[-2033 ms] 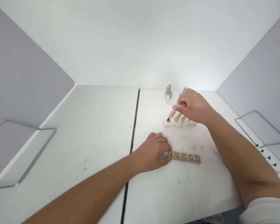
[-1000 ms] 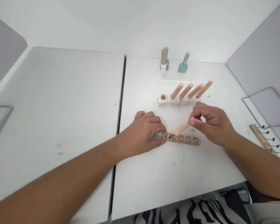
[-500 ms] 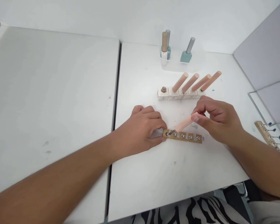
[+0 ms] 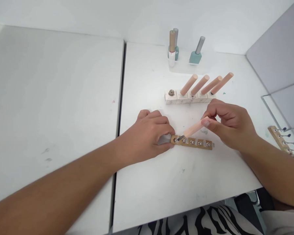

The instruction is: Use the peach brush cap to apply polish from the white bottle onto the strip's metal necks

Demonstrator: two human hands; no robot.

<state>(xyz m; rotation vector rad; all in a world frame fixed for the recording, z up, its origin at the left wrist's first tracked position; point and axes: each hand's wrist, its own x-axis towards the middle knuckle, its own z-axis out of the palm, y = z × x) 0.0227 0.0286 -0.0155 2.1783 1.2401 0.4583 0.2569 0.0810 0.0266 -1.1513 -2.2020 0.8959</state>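
My left hand (image 4: 153, 135) pinches the left end of a narrow gold strip (image 4: 204, 146) lying on the white table. Several round silver pieces run along this strip, with clear bits between them. Between the thumb and fingers of my right hand (image 4: 229, 125) is a nail polish brush (image 4: 194, 128) with a pink cap-handle, tilted down to the left. Its dark bristle tip is over the leftmost silver piece; whether it touches I cannot tell. Behind the strip stands a row of joined white bottles (image 4: 182, 101). The leftmost bottle has its neck uncovered, while the others carry slanted pink caps.
A clear tray (image 4: 183, 69) at the back holds teal bottles (image 4: 195, 57) with grey caps and a white bottle (image 4: 171, 58) with a tan cap. At the right edge lies another gold strip (image 4: 279, 138) with dark-tipped stems, near a wire frame (image 4: 271, 107). A dark gap (image 4: 121, 98) splits the tabletop.
The brush tip has shifted very slightly at the leftmost silver piece. Both hands keep their holds, and the whole view has moved a little.
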